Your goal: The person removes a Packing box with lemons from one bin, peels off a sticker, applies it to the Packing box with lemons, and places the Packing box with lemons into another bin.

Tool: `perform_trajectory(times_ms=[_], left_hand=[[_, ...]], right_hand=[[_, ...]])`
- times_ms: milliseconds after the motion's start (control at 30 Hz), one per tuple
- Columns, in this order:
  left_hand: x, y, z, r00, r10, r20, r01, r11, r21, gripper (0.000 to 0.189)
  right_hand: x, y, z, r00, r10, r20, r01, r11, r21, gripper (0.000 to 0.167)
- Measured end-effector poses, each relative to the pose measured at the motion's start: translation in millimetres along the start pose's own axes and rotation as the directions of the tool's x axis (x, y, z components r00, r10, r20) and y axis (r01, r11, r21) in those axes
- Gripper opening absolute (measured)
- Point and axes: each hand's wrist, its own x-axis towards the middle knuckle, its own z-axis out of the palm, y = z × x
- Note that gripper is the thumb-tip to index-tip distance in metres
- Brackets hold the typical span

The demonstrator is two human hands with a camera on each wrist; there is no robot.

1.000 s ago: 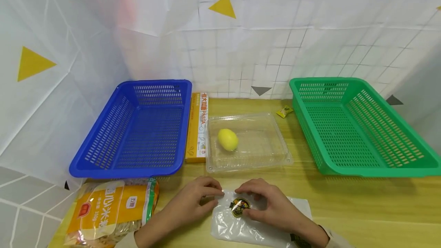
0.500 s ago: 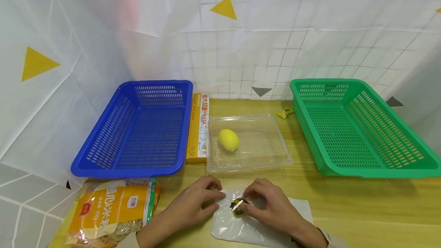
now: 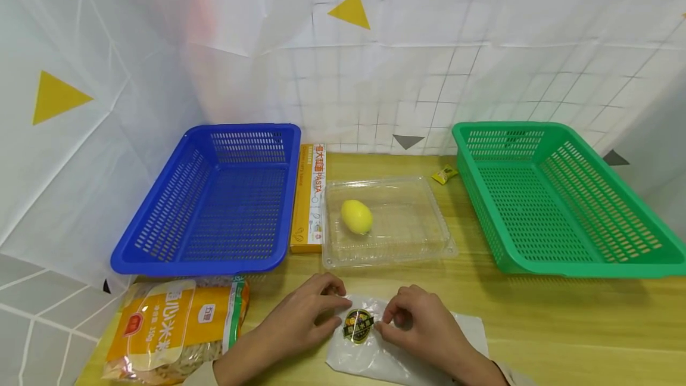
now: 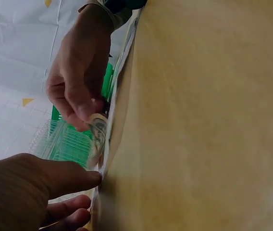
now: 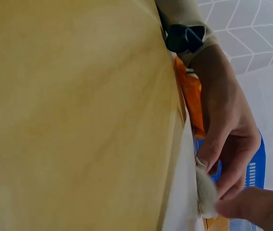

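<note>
A glossy white plastic sheet (image 3: pixel 361 365) lies on the table at the front in the head view. On it, a round black-and-gold sticker (image 3: pixel 358 326) shows between the hands. My right hand (image 3: pixel 426 332) pinches the sticker's right edge between thumb and forefinger. From the left wrist view the sticker (image 4: pixel 98 132) bows up off the sheet beneath the right hand's (image 4: pixel 79 82) fingertips. My left hand (image 3: pixel 305 314) rests at the sheet's left edge, thumb and forefinger tips pressing there. Seen from the right wrist, the sticker's pale grey side (image 5: pixel 206 190) stands between both hands' fingertips.
A blue basket (image 3: pixel 118 261) stands at left and a green basket (image 3: pixel 589 270) at right. Between them are a pasta box (image 3: pixel 308 201), a clear plastic container (image 3: pixel 407 219) with a lemon (image 3: pixel 356 217), and a small yellow packet (image 3: pixel 445 174). A noodle bag (image 3: pixel 179 320) lies front left.
My right hand has shifted from over the sticker to its right edge, and the sticker has turned and moved slightly left. The left hand has hardly moved.
</note>
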Motion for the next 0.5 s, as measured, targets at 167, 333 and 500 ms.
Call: perform_trajectory(times_ms=[167,333,500], left_hand=[[-0.5,0.6,2.1,1.000,0.015,-0.026,-0.015,1.000,0.002,0.025],[-0.2,2.3,5.3,0.998,0.034,-0.053,-0.033,0.999,0.030,0.022],[0.4,4.5,7.9,0.997,0.024,-0.075,-0.021,0.999,0.031,0.020]], right_hand=[[-0.9,0.0,3.5,1.000,-0.016,-0.009,0.015,0.995,-0.099,0.029],[-0.9,-1.0,6.8,0.999,-0.029,-0.040,0.026,0.998,-0.063,0.028],[-1.5,-1.2,11.4,0.996,-0.070,-0.057,0.067,0.997,-0.041,0.028]])
